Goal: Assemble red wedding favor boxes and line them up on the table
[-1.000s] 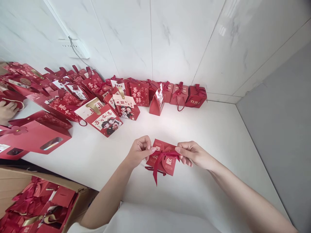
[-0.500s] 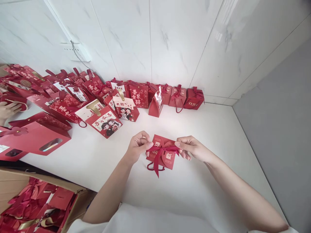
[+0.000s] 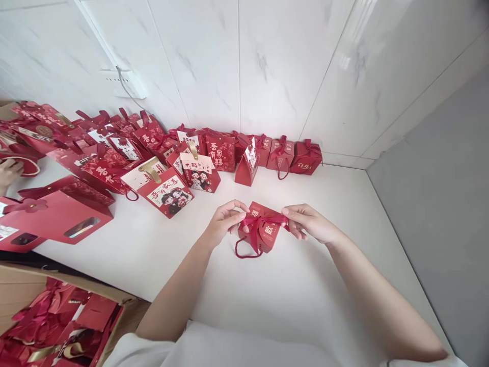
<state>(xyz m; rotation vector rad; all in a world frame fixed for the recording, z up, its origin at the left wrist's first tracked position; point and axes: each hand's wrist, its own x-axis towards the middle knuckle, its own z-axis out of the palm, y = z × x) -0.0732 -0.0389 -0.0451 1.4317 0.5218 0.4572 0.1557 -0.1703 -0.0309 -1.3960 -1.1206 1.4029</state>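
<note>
A small red gift box (image 3: 270,235) with gold lettering sits in front of me on the white table. A dark red ribbon (image 3: 263,220) is tied in a bow across its top. My left hand (image 3: 226,223) pinches the bow's left loop between thumb and fingertips. On the other side, my right hand (image 3: 311,223) is closed on the right loop. A twisted cord handle (image 3: 247,256) hangs from the box's near left side and rests on the table.
Red gift boxes (image 3: 280,154) line the wall, crowding at the left among printed bags (image 3: 168,196). A cardboard carton (image 3: 128,316) of red packaging stands at lower left. Another person's hand (image 3: 9,173) shows at the left edge. A grey panel (image 3: 439,168) bounds the right.
Both hands and the box have shifted slightly up and to the right. The box now tilts differently, showing more of its near side, and the ribbon tail hangs shorter in view.
</note>
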